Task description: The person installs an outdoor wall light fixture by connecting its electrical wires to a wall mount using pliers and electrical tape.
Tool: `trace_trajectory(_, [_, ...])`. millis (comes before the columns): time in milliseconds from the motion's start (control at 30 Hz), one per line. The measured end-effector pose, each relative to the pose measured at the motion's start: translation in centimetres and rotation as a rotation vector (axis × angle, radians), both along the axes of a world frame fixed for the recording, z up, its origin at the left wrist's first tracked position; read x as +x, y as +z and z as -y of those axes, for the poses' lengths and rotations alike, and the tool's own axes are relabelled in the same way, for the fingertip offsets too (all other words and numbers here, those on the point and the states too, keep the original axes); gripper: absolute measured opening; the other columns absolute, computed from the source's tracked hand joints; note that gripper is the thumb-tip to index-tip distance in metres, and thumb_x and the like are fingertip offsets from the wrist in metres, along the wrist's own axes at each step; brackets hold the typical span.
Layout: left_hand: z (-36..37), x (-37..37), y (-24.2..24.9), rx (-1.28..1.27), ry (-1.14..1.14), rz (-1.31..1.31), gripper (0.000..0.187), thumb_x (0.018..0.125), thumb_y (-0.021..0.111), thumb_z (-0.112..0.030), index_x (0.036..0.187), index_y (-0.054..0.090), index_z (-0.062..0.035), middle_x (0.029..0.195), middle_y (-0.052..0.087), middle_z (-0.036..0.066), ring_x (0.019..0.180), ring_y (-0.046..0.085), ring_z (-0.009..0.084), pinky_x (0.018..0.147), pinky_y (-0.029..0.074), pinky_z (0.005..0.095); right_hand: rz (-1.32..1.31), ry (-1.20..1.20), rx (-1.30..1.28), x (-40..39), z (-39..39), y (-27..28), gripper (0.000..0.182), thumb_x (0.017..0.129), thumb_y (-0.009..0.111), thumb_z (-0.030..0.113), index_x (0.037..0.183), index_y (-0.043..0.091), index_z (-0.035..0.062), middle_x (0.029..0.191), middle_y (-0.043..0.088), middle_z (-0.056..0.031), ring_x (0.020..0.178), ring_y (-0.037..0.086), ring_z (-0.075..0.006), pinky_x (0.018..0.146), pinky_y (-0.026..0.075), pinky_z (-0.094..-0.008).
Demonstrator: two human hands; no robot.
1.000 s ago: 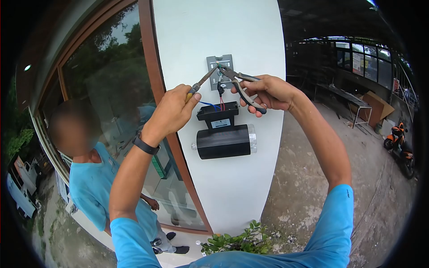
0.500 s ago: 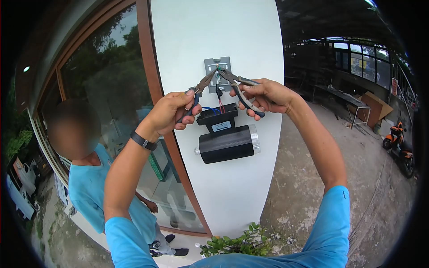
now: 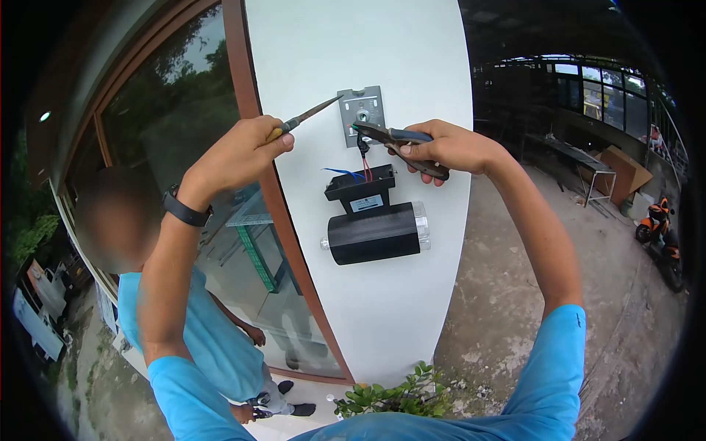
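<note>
Raised left of the wall bracket, my left hand (image 3: pixel 254 147) is closed around long-jawed pliers (image 3: pixel 315 112), seen nearly edge-on, their tip beside the bracket's upper left edge. My right hand (image 3: pixel 456 154) grips a second pair of pliers (image 3: pixel 382 135) with dark grips. Their jaws lie over the grey metal bracket (image 3: pixel 373 99), at a small green wire end (image 3: pixel 356 126). Below hangs a black wall lamp (image 3: pixel 371 235) with clear ends. From its open black box (image 3: pixel 360 184), red wires run up to the bracket and blue wires (image 3: pixel 344 173) stick out left.
A person in a light blue shirt (image 3: pixel 220 323) stands close on my left by the brown-framed glass door (image 3: pixel 294 272). A leafy plant (image 3: pixel 397 393) grows at the wall's foot. To the right are a metal table (image 3: pixel 570 152) and an orange motorbike (image 3: pixel 662 235).
My left hand has drawn its pliers away from the bracket, up and left, and turned them edge-on. The right hand's pliers have closed more and shifted slightly down at the green wire.
</note>
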State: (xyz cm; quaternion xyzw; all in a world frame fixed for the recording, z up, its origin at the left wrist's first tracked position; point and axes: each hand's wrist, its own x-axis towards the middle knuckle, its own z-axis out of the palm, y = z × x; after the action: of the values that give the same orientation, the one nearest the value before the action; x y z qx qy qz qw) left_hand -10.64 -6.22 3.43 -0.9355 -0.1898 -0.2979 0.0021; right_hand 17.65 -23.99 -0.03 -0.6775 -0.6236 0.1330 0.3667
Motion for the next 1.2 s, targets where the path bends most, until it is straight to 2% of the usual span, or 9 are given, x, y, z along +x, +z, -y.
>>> trace_trajectory(100, [-0.1, -1.1, -0.9, 0.326, -0.034, -0.025, 0.025, 0.103, 0.062, -0.020, 0.094, 0.062, 0.0037, 0.086, 0.058, 0.015, 0.079, 0.058, 0.0318, 0.075, 0.047, 0.0434, 0.103, -0.046, 0.004, -1.2, 0.4, 0.2, 0.025, 0.104, 0.061, 0.026, 0.106, 0.065, 0.0017, 0.078, 0.063, -0.0039, 0.063, 0.064, -0.0129, 0.056, 0.055, -0.0281])
trace_trajectory(200, [0.9, -1.5, -1.7, 0.313, 0.009, -0.059, 0.023, 0.102, 0.061, -0.017, 0.095, 0.060, 0.0047, 0.094, 0.056, 0.021, 0.085, 0.056, 0.0405, 0.078, 0.046, 0.0469, 0.217, -0.110, 0.002, -2.0, 0.9, 0.3, 0.025, 0.104, 0.060, 0.027, 0.105, 0.065, 0.0029, 0.076, 0.061, -0.0025, 0.066, 0.063, -0.0129, 0.058, 0.055, -0.0298])
trace_trajectory(300, [1.0, -0.8, -1.0, 0.224, 0.079, -0.206, 0.022, 0.101, 0.062, -0.018, 0.096, 0.061, 0.0036, 0.097, 0.058, 0.019, 0.087, 0.058, 0.0404, 0.079, 0.046, 0.0489, 0.295, -0.130, 0.019, -1.9, 0.8, 0.0, 0.025, 0.104, 0.060, 0.027, 0.109, 0.066, 0.0032, 0.077, 0.061, -0.0039, 0.067, 0.063, -0.0143, 0.060, 0.055, -0.0320])
trace_trajectory(500, [2.2, -0.2, -0.6, 0.419, 0.105, -0.186, 0.020, 0.100, 0.063, -0.019, 0.097, 0.063, 0.0012, 0.099, 0.060, 0.018, 0.092, 0.061, 0.0403, 0.081, 0.048, 0.0483, 0.502, -0.128, 0.132, -1.1, 0.4, -0.9, 0.031, 0.105, 0.059, 0.025, 0.122, 0.066, 0.0003, 0.080, 0.066, -0.0133, 0.072, 0.065, -0.0248, 0.073, 0.052, -0.0404])
trace_trajectory(600, [2.1, -0.3, 0.2, 0.458, 0.125, -0.199, 0.019, 0.100, 0.063, -0.019, 0.098, 0.064, 0.0007, 0.098, 0.061, 0.018, 0.093, 0.062, 0.0396, 0.082, 0.049, 0.0478, 0.527, -0.146, 0.165, -0.9, 0.2, -1.3, 0.032, 0.105, 0.059, 0.024, 0.126, 0.066, 0.0003, 0.084, 0.070, -0.0173, 0.076, 0.067, -0.0285, 0.077, 0.052, -0.0420])
trace_trajectory(900, [3.1, -0.1, 0.5, 0.347, 0.163, -0.273, 0.025, 0.100, 0.063, -0.023, 0.098, 0.065, 0.0020, 0.095, 0.064, 0.020, 0.090, 0.062, 0.0400, 0.080, 0.049, 0.0483, 0.533, -0.160, 0.188, -1.1, 0.5, -1.4, 0.032, 0.106, 0.058, 0.023, 0.128, 0.066, 0.0010, 0.089, 0.072, -0.0192, 0.077, 0.069, -0.0306, 0.076, 0.052, -0.0417])
trace_trajectory(1100, [3.2, -0.3, 1.6, 0.111, 0.200, -0.350, 0.026, 0.100, 0.064, -0.023, 0.099, 0.066, 0.0029, 0.092, 0.065, 0.022, 0.087, 0.062, 0.0408, 0.078, 0.049, 0.0487, 0.492, -0.188, 0.153, -1.8, 0.9, -1.2, 0.031, 0.105, 0.059, 0.021, 0.128, 0.066, 0.0003, 0.090, 0.073, -0.0206, 0.080, 0.070, -0.0318, 0.078, 0.053, -0.0411])
trace_trajectory(1200, [2.7, -0.1, 1.4, 0.226, 0.155, -0.339, 0.024, 0.100, 0.063, -0.021, 0.099, 0.066, 0.0029, 0.092, 0.065, 0.022, 0.087, 0.063, 0.0409, 0.078, 0.049, 0.0488, 0.526, -0.178, 0.172, -1.6, 0.8, -1.3, 0.031, 0.104, 0.059, 0.019, 0.128, 0.066, 0.0002, 0.091, 0.073, -0.0215, 0.081, 0.071, -0.0336, 0.079, 0.054, -0.0427])
